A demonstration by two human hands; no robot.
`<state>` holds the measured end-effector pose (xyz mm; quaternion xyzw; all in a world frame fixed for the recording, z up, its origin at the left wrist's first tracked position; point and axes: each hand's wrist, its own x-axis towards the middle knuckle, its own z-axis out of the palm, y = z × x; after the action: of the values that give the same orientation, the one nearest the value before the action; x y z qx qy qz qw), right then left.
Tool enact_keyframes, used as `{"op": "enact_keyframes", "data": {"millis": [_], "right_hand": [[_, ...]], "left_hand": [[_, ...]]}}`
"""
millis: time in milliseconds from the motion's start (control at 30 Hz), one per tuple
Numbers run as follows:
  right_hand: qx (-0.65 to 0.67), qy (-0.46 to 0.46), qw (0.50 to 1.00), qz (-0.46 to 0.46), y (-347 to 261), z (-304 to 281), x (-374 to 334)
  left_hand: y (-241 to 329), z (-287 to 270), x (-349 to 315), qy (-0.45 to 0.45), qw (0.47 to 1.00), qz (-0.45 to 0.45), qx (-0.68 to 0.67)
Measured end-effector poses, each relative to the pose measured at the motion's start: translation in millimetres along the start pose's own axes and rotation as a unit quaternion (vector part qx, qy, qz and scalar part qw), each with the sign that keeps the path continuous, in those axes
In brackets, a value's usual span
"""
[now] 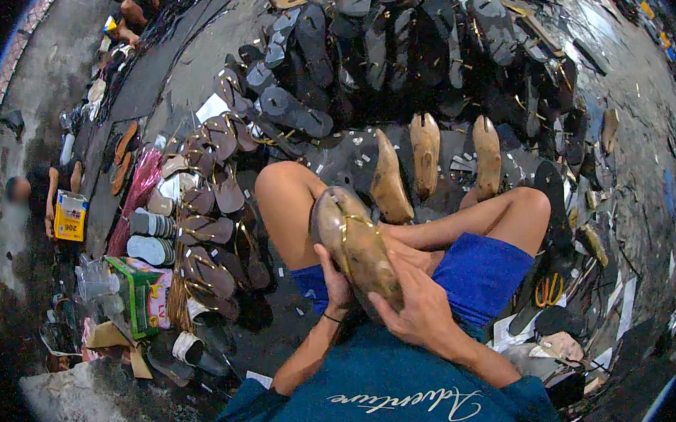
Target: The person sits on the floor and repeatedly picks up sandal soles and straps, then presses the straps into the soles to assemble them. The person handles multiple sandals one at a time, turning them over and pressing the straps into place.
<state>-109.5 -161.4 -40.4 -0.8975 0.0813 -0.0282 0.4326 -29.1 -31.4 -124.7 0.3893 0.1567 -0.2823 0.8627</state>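
The worn wooden shoe last (361, 249) was tilted between the person's bent knees (285, 191), its slotted toe end pointing to the far side. Thin gold straps (346, 230) lay across its upper face; whether a sole was fitted beneath could not be told. The left grip (336, 282) was closed around its left side, and the right grip (418, 296) clasped its right side near the heel end. Just beyond, three more lasts (427, 156) rested with no straps visible on them. Farther off, dark soles (373, 57) were crowded in a broad arc. To the left, gold-strapped brown sandals (207, 265) lay grouped and looked finished or nearly so, beside stacked pale sole pieces (150, 249) and a green carton (134, 294). Judging by these, the strapped piece in hand seemed partway through, while many of the dark soles appeared left to be worked.
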Motion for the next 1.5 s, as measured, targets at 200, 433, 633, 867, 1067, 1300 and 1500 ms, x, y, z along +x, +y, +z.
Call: {"op": "enact_keyframes", "data": {"millis": [200,433,633,867,1067,1300,1500], "right_hand": [[-0.016,0.067,0.997,-0.022,-2,37,18],[-0.014,0.182,0.982,-0.049,-3,8,37],[-0.063,0.179,0.981,-0.041,10,-8,49],[0.047,0.056,0.996,0.054,35,-15,28],[0.273,0.009,0.962,0.025,44,-14,-8],[0.603,-0.073,0.771,0.194,21,-11,-60],[0.633,-0.144,0.741,0.172,16,-29,-72]], "left_hand": [[2,-25,12,0.029,0.999,0.025,0.018],[20,20,39,-0.085,0.996,0.005,0.002],[14,59,50,-0.072,0.923,0.196,0.324],[27,60,76,-0.149,0.957,0.033,0.248],[58,79,17,-0.187,0.949,-0.002,0.255],[68,74,-72,-0.279,0.933,-0.057,0.222],[81,88,-93,-0.261,0.944,-0.073,0.189]]}}
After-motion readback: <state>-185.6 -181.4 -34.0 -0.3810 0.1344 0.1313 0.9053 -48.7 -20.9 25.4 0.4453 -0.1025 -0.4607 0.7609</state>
